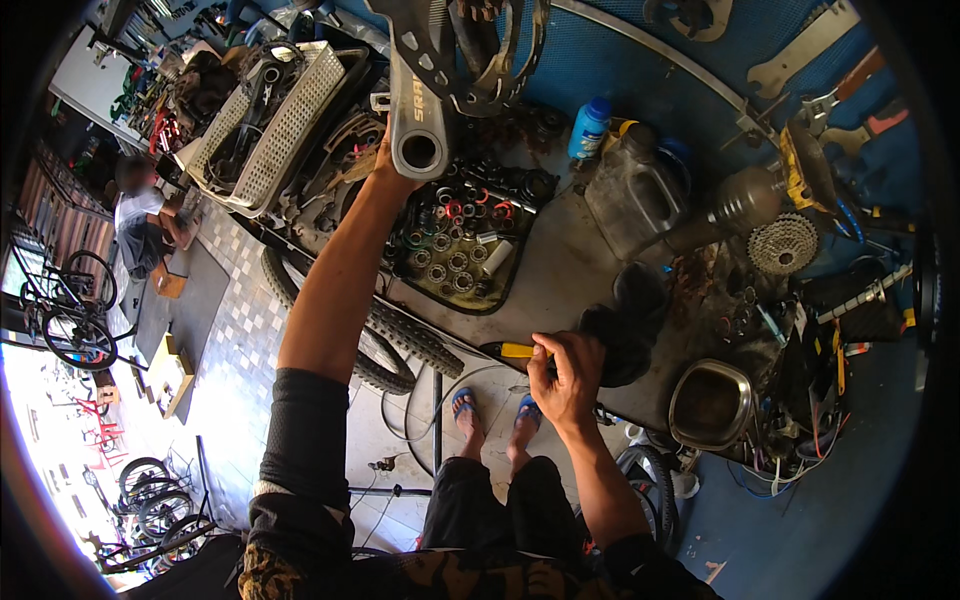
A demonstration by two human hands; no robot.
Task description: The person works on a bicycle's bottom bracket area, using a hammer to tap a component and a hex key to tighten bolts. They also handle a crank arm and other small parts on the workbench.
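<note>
Held up at the top middle is a grey bicycle crank arm (408, 112) with a round hole in its end and a dark chainring (525, 60) behind it. My left hand (386, 168) is closed around the crank; some of its fingers are hidden behind the metal. Lower down, my right hand (568, 372) pinches a slim tool with a yellow and black handle (516, 350) over the bench's front edge; its kind is unclear. A dark tray (492, 306) of bearings, rings and small parts lies below the crank. Crumpled dark cloth or gloves (625, 325) sit beside my right hand.
A blue bottle (590, 128), a grey jerrycan (632, 190), a cassette (782, 243) and a metal pan (745, 400) stand on the right. A white basket (230, 160) is at the upper left. Tyres (415, 340) lean by the bench. Another person (138, 215) crouches far left.
</note>
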